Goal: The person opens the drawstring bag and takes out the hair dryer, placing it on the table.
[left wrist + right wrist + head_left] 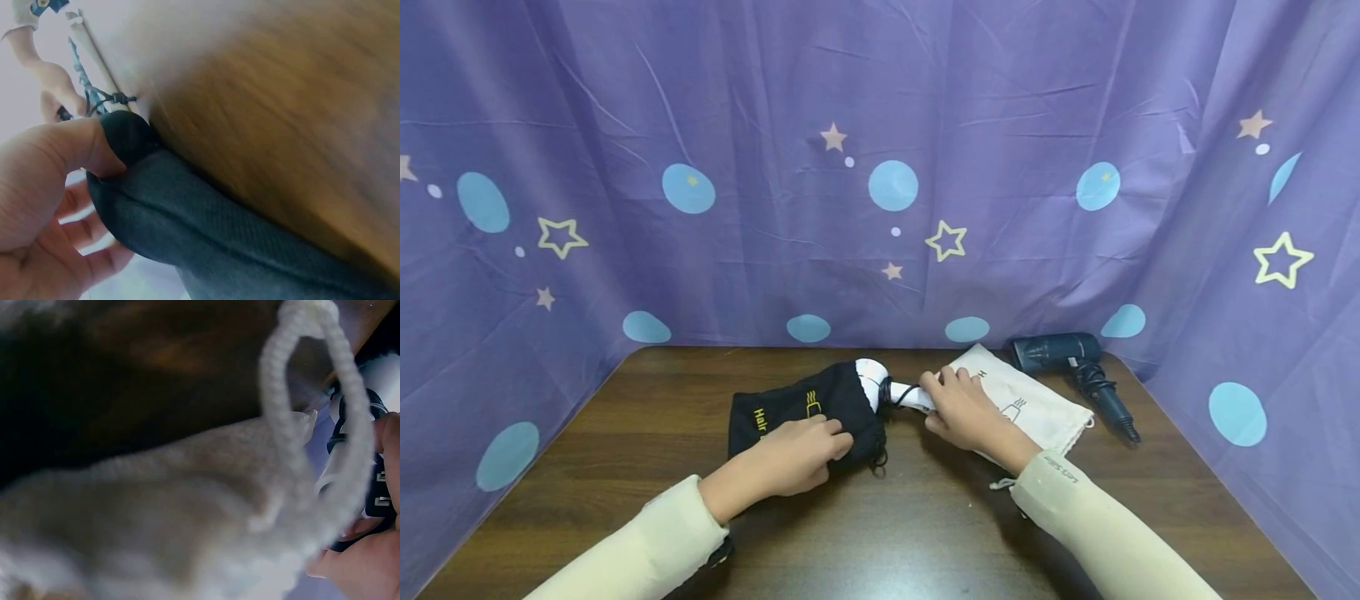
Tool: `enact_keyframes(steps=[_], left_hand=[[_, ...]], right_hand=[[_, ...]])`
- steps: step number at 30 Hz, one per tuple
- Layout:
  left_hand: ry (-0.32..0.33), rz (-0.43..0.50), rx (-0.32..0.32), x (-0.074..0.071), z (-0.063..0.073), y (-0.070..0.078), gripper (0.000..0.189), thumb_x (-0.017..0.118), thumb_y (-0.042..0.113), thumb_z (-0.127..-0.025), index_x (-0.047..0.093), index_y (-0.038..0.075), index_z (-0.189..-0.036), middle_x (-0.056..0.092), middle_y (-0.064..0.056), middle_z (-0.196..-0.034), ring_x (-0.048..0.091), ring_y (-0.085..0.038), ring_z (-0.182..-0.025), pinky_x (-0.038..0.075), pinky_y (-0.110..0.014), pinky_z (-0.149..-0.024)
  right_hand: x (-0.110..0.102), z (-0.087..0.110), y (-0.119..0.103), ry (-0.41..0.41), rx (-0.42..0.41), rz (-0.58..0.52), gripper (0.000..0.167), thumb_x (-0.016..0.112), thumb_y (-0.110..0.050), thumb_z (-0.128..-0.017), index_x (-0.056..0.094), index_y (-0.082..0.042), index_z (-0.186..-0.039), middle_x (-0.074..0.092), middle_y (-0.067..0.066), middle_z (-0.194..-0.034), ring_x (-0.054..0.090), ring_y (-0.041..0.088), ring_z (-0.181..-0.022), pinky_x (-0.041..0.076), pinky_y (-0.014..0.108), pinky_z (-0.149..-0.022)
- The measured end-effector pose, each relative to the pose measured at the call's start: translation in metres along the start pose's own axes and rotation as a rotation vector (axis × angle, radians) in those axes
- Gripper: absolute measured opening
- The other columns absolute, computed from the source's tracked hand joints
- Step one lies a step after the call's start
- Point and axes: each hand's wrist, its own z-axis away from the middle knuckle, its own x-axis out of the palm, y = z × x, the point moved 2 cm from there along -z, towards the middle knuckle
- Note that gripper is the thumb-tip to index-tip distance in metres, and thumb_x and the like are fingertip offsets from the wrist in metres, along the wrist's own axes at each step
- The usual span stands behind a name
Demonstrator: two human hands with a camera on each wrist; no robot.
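Note:
A white hair dryer (869, 377) lies partly inside a black drawstring bag (844, 398); its head enters the bag's mouth and a black cord winds around it. My right hand (964, 408) grips the dryer's handle (907, 395), whose buttons (380, 494) show at the right wrist view's edge. At the bag's near side, my left hand (801, 454) pinches the black cloth (187, 209) between thumb and fingers. The dryer's nozzle is hidden in the bag. Beneath my right forearm lies a cream drawstring bag (1045, 410) with a printed dryer picture.
A dark blue hair dryer (1054, 352) rests at the table's back right, its cord (1094, 383) bundled by the handle. The cream bag's string loop (354, 425) hangs before the right wrist camera. A purple curtain (880, 108) surrounds the wooden table (647, 417) at the back and sides.

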Motion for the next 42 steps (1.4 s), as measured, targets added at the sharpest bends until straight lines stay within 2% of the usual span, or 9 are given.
enact_keyframes(steps=[5,11,15,21,24,29,33,40,42], left_hand=[[-0.010,0.096,0.013,-0.004,0.011,-0.013,0.027,0.071,-0.006,-0.079,0.059,0.017,-0.085,0.046,0.009,-0.080,0.042,-0.007,-0.071,0.040,-0.023,-0.060],[-0.041,0.242,0.021,-0.010,0.023,-0.033,0.028,0.064,-0.012,-0.075,0.057,0.015,-0.079,0.035,0.011,-0.075,0.028,-0.004,-0.064,0.029,-0.022,-0.057],[-0.078,0.260,-0.002,-0.010,0.030,-0.044,0.029,0.063,-0.012,-0.075,0.055,0.016,-0.076,0.033,0.011,-0.075,0.027,-0.004,-0.064,0.028,-0.023,-0.058],[-0.152,0.237,-0.072,-0.011,0.039,-0.054,0.032,0.066,-0.011,-0.071,0.055,0.019,-0.074,0.044,0.009,-0.073,0.036,-0.005,-0.065,0.033,-0.023,-0.056],[-0.167,0.218,-0.087,-0.013,0.039,-0.049,0.028,0.075,-0.001,-0.075,0.056,0.019,-0.077,0.049,0.008,-0.076,0.041,-0.007,-0.067,0.037,-0.025,-0.058],[-0.153,0.187,-0.101,-0.015,0.027,-0.026,0.025,0.084,0.029,-0.083,0.061,0.019,-0.086,0.055,0.007,-0.084,0.050,-0.009,-0.074,0.044,-0.029,-0.064],[-0.132,0.137,-0.126,-0.014,0.015,-0.013,0.025,0.083,0.033,-0.085,0.065,0.017,-0.091,0.059,0.005,-0.087,0.056,-0.010,-0.075,0.049,-0.031,-0.064],[-0.124,0.130,-0.202,-0.006,0.003,-0.003,0.040,0.080,0.047,-0.085,0.059,0.014,-0.077,0.049,0.006,-0.070,0.041,-0.008,-0.061,0.033,-0.028,-0.050],[-0.140,0.114,-0.230,-0.002,0.000,-0.002,0.041,0.078,0.050,-0.086,0.063,0.012,-0.083,0.054,0.003,-0.073,0.047,-0.010,-0.062,0.038,-0.031,-0.051]], right_hand=[[0.001,0.002,0.003,-0.013,0.010,-0.022,0.040,0.074,-0.024,-0.081,0.052,-0.014,-0.113,0.053,0.007,-0.092,0.049,0.030,-0.082,0.040,0.045,-0.071],[-0.002,0.003,0.003,0.017,0.002,-0.014,0.043,0.075,-0.026,-0.081,0.055,-0.011,-0.116,0.053,0.007,-0.090,0.048,0.028,-0.079,0.040,0.043,-0.068],[-0.002,0.004,0.003,0.001,0.031,-0.038,0.043,0.073,-0.025,-0.083,0.058,-0.009,-0.120,0.054,0.008,-0.091,0.048,0.028,-0.079,0.041,0.044,-0.069],[-0.004,0.007,0.010,0.006,0.059,-0.103,0.041,0.073,-0.020,-0.084,0.060,-0.005,-0.120,0.054,0.009,-0.090,0.048,0.027,-0.077,0.043,0.045,-0.070],[-0.003,0.009,0.013,0.011,0.057,-0.107,0.041,0.072,-0.019,-0.085,0.060,-0.004,-0.121,0.053,0.008,-0.090,0.047,0.026,-0.076,0.042,0.043,-0.070],[-0.006,0.010,0.015,0.032,0.045,-0.116,0.041,0.071,-0.018,-0.083,0.061,-0.004,-0.121,0.055,0.009,-0.091,0.048,0.026,-0.076,0.042,0.043,-0.070],[-0.012,0.008,0.016,0.052,0.054,-0.108,0.040,0.072,-0.018,-0.084,0.061,-0.005,-0.121,0.057,0.012,-0.093,0.050,0.028,-0.077,0.042,0.044,-0.069],[-0.023,0.004,0.024,0.067,0.093,-0.098,0.038,0.074,-0.016,-0.084,0.062,-0.005,-0.118,0.057,0.015,-0.095,0.052,0.033,-0.080,0.044,0.048,-0.071],[-0.025,0.002,0.027,0.077,0.098,-0.095,0.037,0.075,-0.016,-0.084,0.061,-0.004,-0.117,0.056,0.015,-0.095,0.052,0.034,-0.081,0.044,0.049,-0.072]])
